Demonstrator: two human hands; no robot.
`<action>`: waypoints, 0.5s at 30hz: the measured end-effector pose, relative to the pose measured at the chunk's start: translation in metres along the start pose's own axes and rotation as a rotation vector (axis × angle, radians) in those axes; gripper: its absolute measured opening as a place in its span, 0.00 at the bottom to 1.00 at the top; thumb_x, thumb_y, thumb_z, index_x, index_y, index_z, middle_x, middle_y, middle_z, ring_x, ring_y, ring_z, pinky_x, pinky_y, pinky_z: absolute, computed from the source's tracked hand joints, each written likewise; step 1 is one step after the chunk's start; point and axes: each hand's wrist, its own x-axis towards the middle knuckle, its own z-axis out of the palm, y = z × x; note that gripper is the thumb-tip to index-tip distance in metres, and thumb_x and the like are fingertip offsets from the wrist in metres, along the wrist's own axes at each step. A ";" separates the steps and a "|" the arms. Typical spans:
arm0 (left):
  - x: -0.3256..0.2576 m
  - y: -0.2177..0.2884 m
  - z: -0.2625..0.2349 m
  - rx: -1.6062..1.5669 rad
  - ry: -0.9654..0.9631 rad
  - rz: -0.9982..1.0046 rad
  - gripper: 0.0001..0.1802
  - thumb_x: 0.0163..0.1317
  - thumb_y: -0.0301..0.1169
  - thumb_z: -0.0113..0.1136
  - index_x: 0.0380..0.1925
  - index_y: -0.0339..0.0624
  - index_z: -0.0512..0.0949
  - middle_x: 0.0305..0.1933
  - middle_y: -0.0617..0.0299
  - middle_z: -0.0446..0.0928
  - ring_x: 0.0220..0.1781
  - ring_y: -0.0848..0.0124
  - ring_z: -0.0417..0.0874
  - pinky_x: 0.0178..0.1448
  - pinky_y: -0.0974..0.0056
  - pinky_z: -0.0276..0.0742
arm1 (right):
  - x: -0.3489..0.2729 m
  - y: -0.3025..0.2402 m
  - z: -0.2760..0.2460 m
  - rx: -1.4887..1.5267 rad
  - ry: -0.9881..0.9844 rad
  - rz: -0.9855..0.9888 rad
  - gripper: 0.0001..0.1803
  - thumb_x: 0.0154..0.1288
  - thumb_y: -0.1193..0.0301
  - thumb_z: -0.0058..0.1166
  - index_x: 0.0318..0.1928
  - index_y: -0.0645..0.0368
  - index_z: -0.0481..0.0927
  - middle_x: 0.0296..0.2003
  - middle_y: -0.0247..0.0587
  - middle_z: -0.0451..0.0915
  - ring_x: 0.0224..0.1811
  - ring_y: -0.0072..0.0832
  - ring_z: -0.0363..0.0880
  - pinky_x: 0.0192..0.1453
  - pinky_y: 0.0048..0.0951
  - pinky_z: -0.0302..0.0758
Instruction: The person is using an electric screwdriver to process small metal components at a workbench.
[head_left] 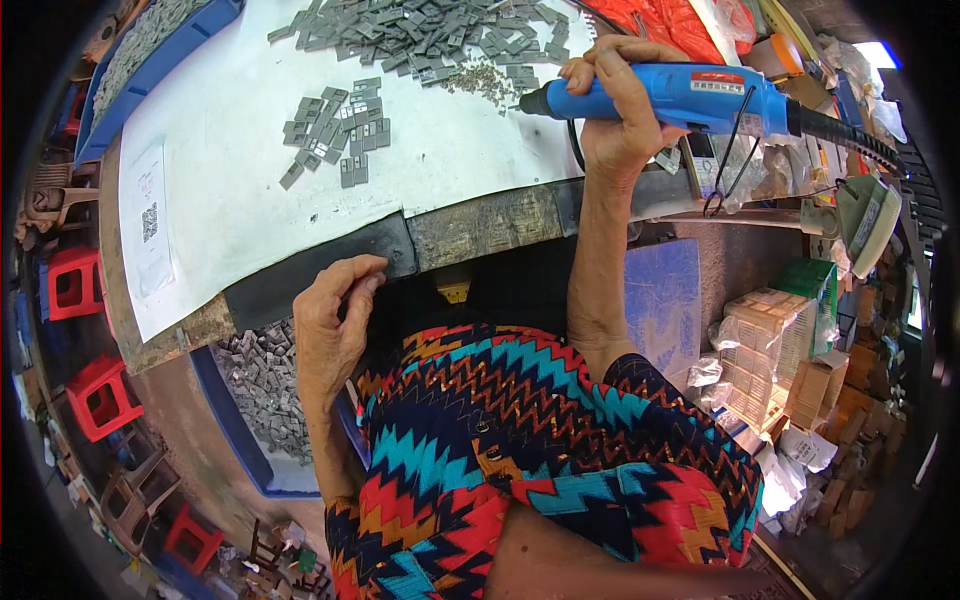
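My right hand (pixel 622 125) is wrapped round a blue electric screwdriver (pixel 735 92), which lies level above the table with its black nose to the left. Beside that nose is a little heap of tiny screws (pixel 478 82). Beyond them spreads a large pile of flat grey rectangular pieces (pixel 400 32). A smaller group of the same pieces (pixel 335 130) lies to the left, on the white table covering (pixel 240 190). My left hand (pixel 335 310) is at the table's front edge by a black pad (pixel 340 265). Its fingers are curled with thumb and forefinger close together; anything between them is hidden.
A blue bin (pixel 225 420) full of grey pieces sits below the table at left; another blue tray (pixel 150 75) stands at the far left corner. Red plastic bags (pixel 650 25) lie at the back right. A lamp head (pixel 868 225) juts out at right. Red stools (pixel 100 398) stand on the floor.
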 end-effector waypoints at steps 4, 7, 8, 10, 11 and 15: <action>0.001 -0.001 0.001 -0.006 0.004 0.019 0.08 0.58 0.20 0.52 0.37 0.32 0.77 0.31 0.62 0.77 0.34 0.76 0.76 0.41 0.73 0.71 | 0.001 -0.001 0.000 -0.001 0.053 0.001 0.12 0.47 0.85 0.52 0.35 0.64 0.72 0.27 0.49 0.75 0.19 0.32 0.75 0.34 0.39 0.75; 0.001 -0.003 0.004 -0.020 0.028 0.025 0.08 0.57 0.19 0.53 0.36 0.33 0.77 0.30 0.60 0.77 0.33 0.74 0.77 0.39 0.72 0.72 | 0.000 -0.003 0.003 -0.014 0.069 -0.016 0.12 0.47 0.85 0.52 0.35 0.64 0.72 0.27 0.48 0.75 0.19 0.32 0.75 0.33 0.39 0.75; 0.001 -0.004 0.004 -0.021 0.049 0.035 0.08 0.55 0.19 0.54 0.36 0.35 0.78 0.29 0.58 0.77 0.31 0.72 0.77 0.38 0.71 0.72 | 0.000 -0.003 0.003 -0.020 0.074 -0.018 0.12 0.47 0.85 0.52 0.35 0.65 0.72 0.27 0.48 0.75 0.19 0.32 0.75 0.33 0.39 0.75; 0.001 -0.004 0.004 -0.017 0.043 0.035 0.08 0.55 0.19 0.54 0.36 0.35 0.78 0.29 0.58 0.78 0.31 0.72 0.77 0.38 0.71 0.72 | 0.000 0.000 0.000 -0.030 0.077 -0.014 0.12 0.47 0.85 0.52 0.35 0.65 0.72 0.27 0.48 0.75 0.19 0.32 0.75 0.33 0.39 0.75; 0.001 -0.004 0.004 -0.012 0.038 0.033 0.08 0.55 0.19 0.54 0.36 0.35 0.78 0.29 0.58 0.78 0.31 0.72 0.77 0.38 0.71 0.72 | 0.000 0.000 -0.001 -0.039 0.080 -0.007 0.11 0.47 0.85 0.53 0.35 0.65 0.72 0.27 0.49 0.75 0.18 0.32 0.75 0.33 0.39 0.75; 0.001 -0.003 0.003 -0.016 0.042 0.027 0.08 0.56 0.19 0.54 0.36 0.35 0.78 0.29 0.58 0.78 0.31 0.73 0.77 0.37 0.71 0.72 | -0.001 -0.001 0.001 -0.030 0.105 -0.013 0.11 0.47 0.85 0.52 0.35 0.65 0.72 0.27 0.49 0.75 0.18 0.31 0.74 0.32 0.38 0.74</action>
